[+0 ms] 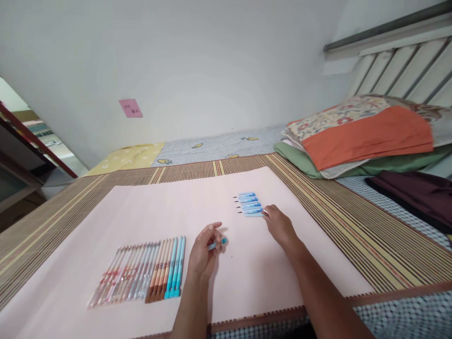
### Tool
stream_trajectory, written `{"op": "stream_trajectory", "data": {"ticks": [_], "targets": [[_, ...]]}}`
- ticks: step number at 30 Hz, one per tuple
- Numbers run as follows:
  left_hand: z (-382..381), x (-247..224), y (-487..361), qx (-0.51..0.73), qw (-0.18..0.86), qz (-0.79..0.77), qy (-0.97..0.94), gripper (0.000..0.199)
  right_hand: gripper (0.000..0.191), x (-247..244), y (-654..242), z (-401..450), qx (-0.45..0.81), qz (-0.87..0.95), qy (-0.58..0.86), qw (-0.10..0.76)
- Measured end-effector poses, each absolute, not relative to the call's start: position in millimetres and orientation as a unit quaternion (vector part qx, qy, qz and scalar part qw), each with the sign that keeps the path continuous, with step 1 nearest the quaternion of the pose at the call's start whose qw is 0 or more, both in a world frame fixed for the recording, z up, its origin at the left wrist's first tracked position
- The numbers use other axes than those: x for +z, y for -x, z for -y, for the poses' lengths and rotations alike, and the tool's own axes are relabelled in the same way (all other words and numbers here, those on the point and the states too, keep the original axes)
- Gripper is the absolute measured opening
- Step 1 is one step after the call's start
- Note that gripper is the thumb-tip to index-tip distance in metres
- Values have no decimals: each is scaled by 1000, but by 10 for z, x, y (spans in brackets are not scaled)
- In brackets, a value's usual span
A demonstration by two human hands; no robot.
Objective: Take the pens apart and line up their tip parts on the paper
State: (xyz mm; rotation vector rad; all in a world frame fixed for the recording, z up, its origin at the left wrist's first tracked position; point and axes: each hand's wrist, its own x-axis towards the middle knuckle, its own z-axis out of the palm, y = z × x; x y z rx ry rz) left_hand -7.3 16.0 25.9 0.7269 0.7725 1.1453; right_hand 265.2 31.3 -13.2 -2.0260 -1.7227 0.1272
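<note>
One turquoise-ended pen (212, 246) held in the curled fingers of the left hand (205, 246), above the pink sheet (197, 202).
Its long axis runs roughly along the sheet's far edge, turquoise end rightward; on the sheet's right part, blue pens (253, 205) show four dark tips pointing left, the right hand (278, 226) at the nearest one's right end, grip unclear; on its left, three turquoise pens (175, 268).

Pale wall (212, 70) behind striped mat (318, 221).
</note>
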Motion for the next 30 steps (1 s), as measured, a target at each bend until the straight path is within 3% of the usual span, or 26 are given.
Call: {"op": "stream_trajectory", "data": {"ticks": [30], "targets": [[-156, 274, 59, 515, 713, -356, -316, 39, 8, -150, -2690, -325, 58, 616, 736, 276]]}}
